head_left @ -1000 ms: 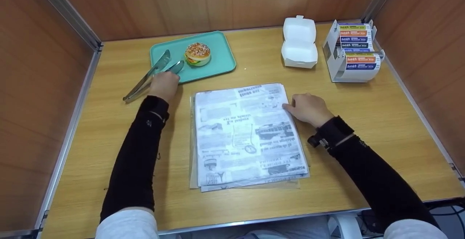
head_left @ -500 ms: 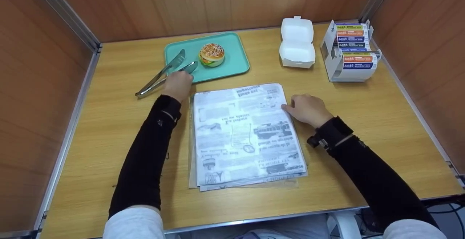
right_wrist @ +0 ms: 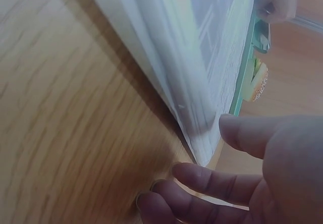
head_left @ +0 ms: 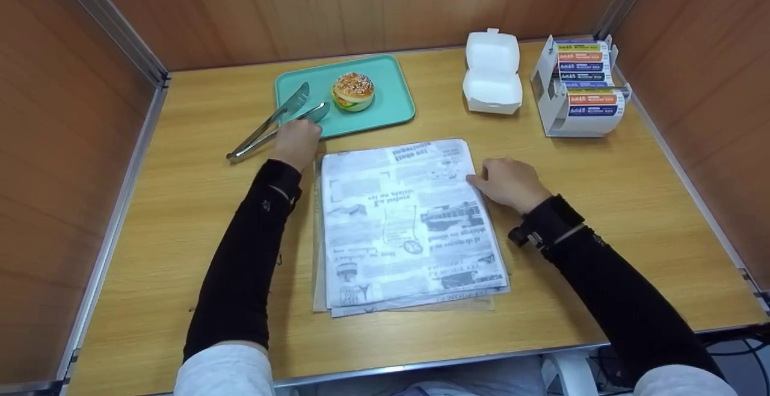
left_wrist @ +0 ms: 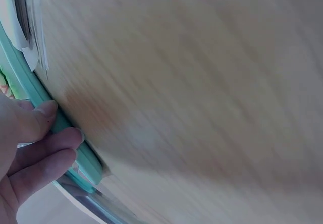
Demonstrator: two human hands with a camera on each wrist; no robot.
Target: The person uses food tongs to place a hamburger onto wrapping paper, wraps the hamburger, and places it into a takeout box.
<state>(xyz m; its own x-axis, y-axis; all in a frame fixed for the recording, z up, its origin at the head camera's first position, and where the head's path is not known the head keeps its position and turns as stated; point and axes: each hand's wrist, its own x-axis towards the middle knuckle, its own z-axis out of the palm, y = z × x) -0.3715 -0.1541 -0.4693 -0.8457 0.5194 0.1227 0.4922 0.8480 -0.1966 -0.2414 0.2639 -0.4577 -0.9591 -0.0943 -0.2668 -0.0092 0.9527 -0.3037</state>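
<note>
My left hand (head_left: pixel 299 140) grips the near edge of a green tray (head_left: pixel 378 113); in the left wrist view its thumb and fingers (left_wrist: pixel 45 146) are on the tray's rim (left_wrist: pixel 87 164). A sesame-bun burger (head_left: pixel 353 91) sits on the tray. Metal tongs (head_left: pixel 260 134) lie across the tray's left side, handles sticking out over the table, partly behind the hand. My right hand (head_left: pixel 512 182) rests beside a stack of newsprint-patterned paper (head_left: pixel 403 221), loosely bent. Its thumb (right_wrist: pixel 237 130) is at the stack's right edge, and its fingertips are on the table side.
A white foam box (head_left: pixel 493 83) stands with its lid up at the back. To its right is a label dispenser (head_left: pixel 580 92) with printed rolls. Wooden panels (head_left: pixel 361 11) enclose the table at the back and both sides.
My left hand has shifted the tray to the right, with the burger and tongs moving along; most of this came in the first half second. My right hand has stayed at the paper stack.
</note>
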